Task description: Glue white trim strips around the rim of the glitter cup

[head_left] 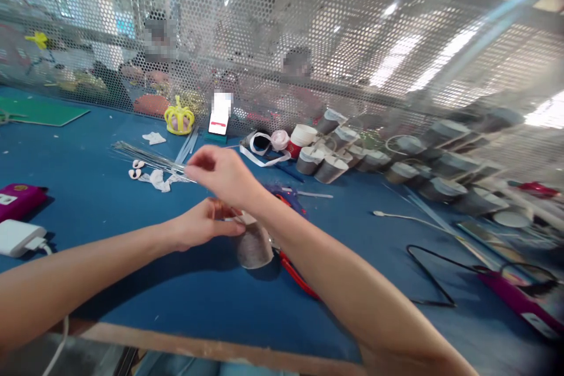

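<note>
My left hand is closed around the upper part of a small grey cup-shaped pot that is tilted on the blue table. My right hand reaches across above the left, thumb and fingers pinched at the right end of a bundle of thin metal wires. The right forearm hides part of the pot's far side. Pliers with red handles lie beside the pot, partly under the right forearm. White crumpled scraps and small pink-white pieces lie by the wires.
Many similar grey pots stand at the back right. A yellow crown-shaped piece, a lit phone and a ribbon roll line the perforated screen. A white charger lies left; a purple device lies right.
</note>
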### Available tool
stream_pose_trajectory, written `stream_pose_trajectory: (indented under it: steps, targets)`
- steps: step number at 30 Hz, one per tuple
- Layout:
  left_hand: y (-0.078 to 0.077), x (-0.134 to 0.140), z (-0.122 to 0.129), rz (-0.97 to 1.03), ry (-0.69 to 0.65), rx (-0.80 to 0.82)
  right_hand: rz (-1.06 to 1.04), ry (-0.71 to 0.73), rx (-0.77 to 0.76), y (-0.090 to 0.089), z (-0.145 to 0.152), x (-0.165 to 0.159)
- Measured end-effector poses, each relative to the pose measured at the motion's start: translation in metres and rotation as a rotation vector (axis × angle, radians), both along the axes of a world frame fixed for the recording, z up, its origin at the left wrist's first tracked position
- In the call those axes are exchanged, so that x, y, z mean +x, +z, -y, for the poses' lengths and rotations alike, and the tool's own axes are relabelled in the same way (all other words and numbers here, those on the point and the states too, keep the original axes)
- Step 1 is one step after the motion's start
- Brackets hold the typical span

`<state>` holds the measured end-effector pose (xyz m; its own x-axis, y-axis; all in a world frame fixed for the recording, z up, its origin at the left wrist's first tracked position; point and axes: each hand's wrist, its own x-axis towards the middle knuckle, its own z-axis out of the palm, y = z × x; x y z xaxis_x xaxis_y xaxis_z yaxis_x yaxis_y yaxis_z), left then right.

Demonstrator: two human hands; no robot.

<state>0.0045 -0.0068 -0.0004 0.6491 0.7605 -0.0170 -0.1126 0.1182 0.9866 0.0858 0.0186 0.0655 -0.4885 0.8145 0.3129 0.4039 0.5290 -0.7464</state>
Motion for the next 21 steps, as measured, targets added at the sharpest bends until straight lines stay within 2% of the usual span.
stream_pose_trajectory:
  steps: [2, 4, 7, 9, 11, 12, 14, 17, 21]
  targets:
    - [-0.001, 0.001, 0.000, -0.024, 0.085, -0.033, 0.214, 0.152, 0.056, 0.002, 0.001, -0.006]
    - [-0.001, 0.001, -0.001, -0.008, 0.093, -0.043, 0.353, 0.139, 0.122, 0.005, 0.001, 0.002]
    - [-0.002, 0.000, -0.003, 0.069, -0.004, 0.010, 0.462, -0.177, 0.225, 0.005, -0.008, 0.039]
    - [-0.003, 0.000, -0.004, 0.076, -0.002, 0.072, 0.602, -0.449, 0.218, -0.002, -0.015, 0.076]
    - [-0.002, 0.000, -0.004, 0.062, 0.014, 0.120, 0.670, -0.575, 0.176, -0.014, -0.020, 0.113]
    - [-0.002, 0.000, -0.004, 0.053, 0.015, 0.138, 0.769, -0.658, 0.102, -0.022, -0.021, 0.129]
    - [-0.001, 0.000, -0.004, 0.038, 0.013, 0.173, 0.825, -0.686, 0.017, -0.040, -0.020, 0.154]
    - [-0.002, 0.000, -0.004, 0.019, 0.017, 0.224, 0.824, -0.691, -0.051, -0.063, -0.015, 0.170]
    - [-0.004, -0.001, -0.006, -0.012, 0.042, 0.271, 0.741, -0.740, -0.075, -0.075, -0.012, 0.173]
